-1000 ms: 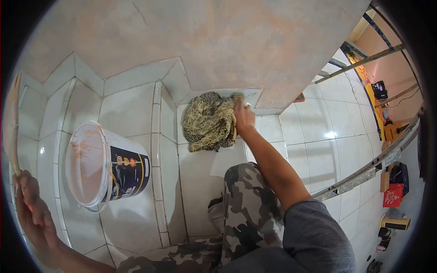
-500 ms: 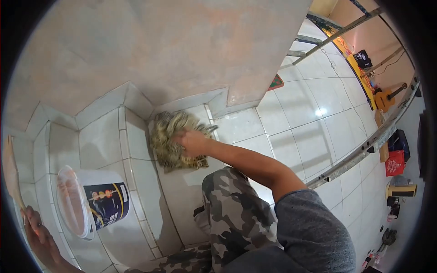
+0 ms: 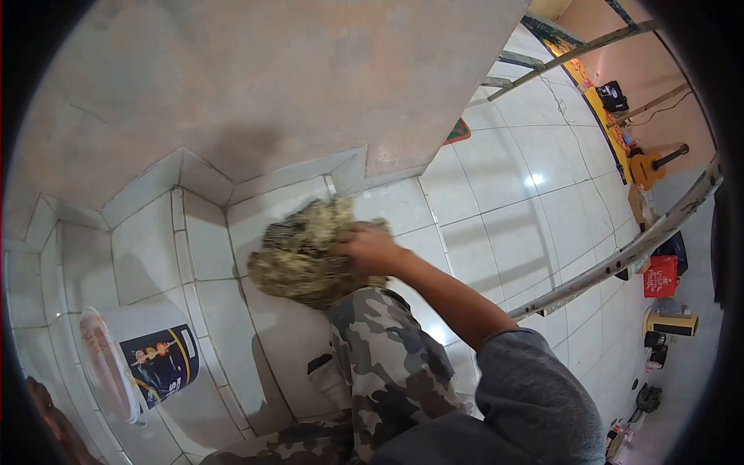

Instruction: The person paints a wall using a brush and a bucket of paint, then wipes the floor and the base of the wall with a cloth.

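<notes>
A patterned yellow-green and black cloth (image 3: 298,271) lies bunched on a white tiled step close to the wall. My right hand (image 3: 368,248) is closed on its right side, the fingers partly smeared by motion. At the far left edge, in shadow, is my left hand (image 3: 53,418), cut off by the frame so its fingers barely show. Nearest to it stands a white bucket (image 3: 147,349) with a dark printed label, its inside stained orange-brown. My bent knee (image 3: 387,333) in camouflage trousers is just below the cloth.
White tiled steps (image 3: 143,248) run along the plastered wall (image 3: 271,85). A metal ladder (image 3: 620,263) crosses the right side over the tiled floor (image 3: 504,167). Farther right are a guitar (image 3: 647,169), a red bag (image 3: 660,277) and various small items.
My right hand has moved right, dragging and bunching the cloth. My left hand has dropped toward the edge, and the long tan piece beside it has left the view. The camera has shifted slightly.
</notes>
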Demonstrator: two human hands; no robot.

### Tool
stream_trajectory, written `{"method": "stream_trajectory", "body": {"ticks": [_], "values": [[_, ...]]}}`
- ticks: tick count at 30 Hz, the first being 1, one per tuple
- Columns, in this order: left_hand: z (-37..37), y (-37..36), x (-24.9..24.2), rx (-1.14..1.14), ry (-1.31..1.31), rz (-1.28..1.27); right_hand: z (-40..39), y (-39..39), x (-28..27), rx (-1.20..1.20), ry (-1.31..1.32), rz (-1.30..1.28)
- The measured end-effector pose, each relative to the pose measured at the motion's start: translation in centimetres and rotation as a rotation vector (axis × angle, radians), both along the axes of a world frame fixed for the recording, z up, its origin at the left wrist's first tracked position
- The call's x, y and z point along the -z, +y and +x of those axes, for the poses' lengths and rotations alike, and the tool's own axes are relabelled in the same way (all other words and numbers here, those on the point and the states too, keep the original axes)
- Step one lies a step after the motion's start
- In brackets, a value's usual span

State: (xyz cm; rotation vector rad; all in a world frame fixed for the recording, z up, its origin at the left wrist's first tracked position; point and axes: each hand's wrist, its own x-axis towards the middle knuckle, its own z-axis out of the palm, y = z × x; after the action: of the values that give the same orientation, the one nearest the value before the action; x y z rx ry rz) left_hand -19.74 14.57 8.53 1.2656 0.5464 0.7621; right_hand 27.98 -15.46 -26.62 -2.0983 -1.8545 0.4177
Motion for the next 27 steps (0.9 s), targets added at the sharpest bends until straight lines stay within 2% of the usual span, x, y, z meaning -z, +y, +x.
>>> {"method": "stream_trajectory", "body": {"ticks": [1, 3, 5, 8, 10, 11, 13, 15, 18, 20, 21, 23, 24, 26, 27], "values": [[-0.1, 0.1, 0.3, -0.002, -0.002, -0.005, 1.4, -2.7, -0.3, 0.045, -0.027, 0.012], [-0.4, -0.1, 0.6, -0.011, 0.004, -0.017, 4.0, -7.8, -0.7, 0.255, -0.093, -0.155], [-0.5, -0.3, 0.6, -0.014, 0.009, -0.017, 6.8, -11.4, 1.4, 0.475, -0.156, -0.368], [0.2, 0.2, -0.2, 0.009, 0.029, 0.002, 10.3, -13.1, 8.7, 0.549, -0.062, -0.292], [1.0, 0.7, -0.7, 0.029, 0.046, 0.010, 12.2, -12.0, 14.9, 0.698, 0.085, -0.061], [1.3, 1.0, -0.7, 0.038, 0.055, 0.007, 12.4, -11.0, 17.3, 0.705, 0.096, -0.068], [1.7, 1.4, -0.7, 0.047, 0.065, 0.007, 11.7, -6.8, 20.5, 1.118, 0.104, 0.066], [1.9, 2.1, -0.8, 0.049, 0.072, 0.018, 9.9, -3.1, 17.4, 1.107, 0.010, -0.199], [2.2, 2.9, -0.9, 0.051, 0.086, 0.022, 8.9, 1.7, 18.3, 1.043, -0.023, -0.231], [1.9, 3.3, -0.9, 0.047, 0.090, 0.018, 8.6, 4.5, 19.1, 0.767, -0.041, -0.364], [1.6, 3.3, -0.9, 0.043, 0.087, 0.020, 8.5, 6.1, 20.6, 0.762, -0.042, -0.362], [0.7, 3.3, -0.9, 0.032, 0.083, 0.016, 7.7, 8.4, 24.4, 0.589, 0.061, -0.201], [0.4, 3.4, -0.9, 0.029, 0.084, 0.011, 7.3, 7.8, 24.0, 0.585, 0.062, -0.207], [-0.4, 3.5, -0.9, 0.019, 0.073, 0.012, 7.0, 6.2, 21.5, 0.593, 0.628, 0.113], [-1.0, 3.5, -0.9, 0.008, 0.070, 0.010, 7.2, 4.8, 20.9, 0.582, 0.627, 0.108]]}}
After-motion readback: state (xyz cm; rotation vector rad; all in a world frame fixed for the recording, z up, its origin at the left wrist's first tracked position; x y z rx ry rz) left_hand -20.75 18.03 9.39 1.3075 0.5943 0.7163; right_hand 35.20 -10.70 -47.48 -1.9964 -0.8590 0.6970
